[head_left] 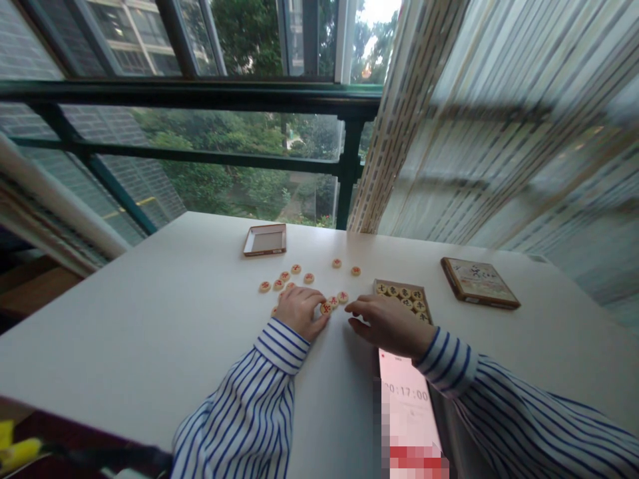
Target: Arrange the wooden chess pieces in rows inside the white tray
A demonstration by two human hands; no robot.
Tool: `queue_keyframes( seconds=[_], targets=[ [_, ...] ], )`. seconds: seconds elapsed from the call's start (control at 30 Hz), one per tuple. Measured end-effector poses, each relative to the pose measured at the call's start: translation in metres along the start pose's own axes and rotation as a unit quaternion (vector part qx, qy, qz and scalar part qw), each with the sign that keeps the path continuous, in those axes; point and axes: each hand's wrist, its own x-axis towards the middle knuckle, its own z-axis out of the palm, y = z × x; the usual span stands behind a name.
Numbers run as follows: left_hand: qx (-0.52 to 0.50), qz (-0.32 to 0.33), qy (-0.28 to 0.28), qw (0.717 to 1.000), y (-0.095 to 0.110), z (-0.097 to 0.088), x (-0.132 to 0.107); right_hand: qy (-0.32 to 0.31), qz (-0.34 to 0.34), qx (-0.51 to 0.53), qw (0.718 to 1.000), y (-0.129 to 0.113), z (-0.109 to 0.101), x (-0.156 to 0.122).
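My left hand [299, 311] is over the white table, with thumb and index finger closed at the edge of a red-marked Chinese chess piece [326, 308]. Two more red pieces run in a short row from it, the farthest being a chess piece [342, 297]. Other pieces lie under and behind my left hand, partly hidden. To the right, my right hand [392, 322] hovers with thumb and fingertips apart and nothing between them. Beneath it, an open box [425, 296] holds several black-marked pieces in rows; my hand and wrist cover its near part.
An empty box lid [266, 251] lies at the back left. A closed box with a picture cover [480, 282] is at the right. Several loose red pieces [309, 278] are scattered mid-table. A phone [407, 406] showing a timer lies in front of the open box. Window and curtain [399, 133] stand behind.
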Motion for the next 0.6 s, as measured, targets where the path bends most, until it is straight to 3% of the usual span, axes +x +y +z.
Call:
queue_keyframes(
  seconds=[0.6],
  targets=[
    [-0.028,0.041,0.115,0.992,0.017,-0.012,0.005,0.044,0.019,0.026,0.999,0.009,-0.011,-0.016]
  ],
)
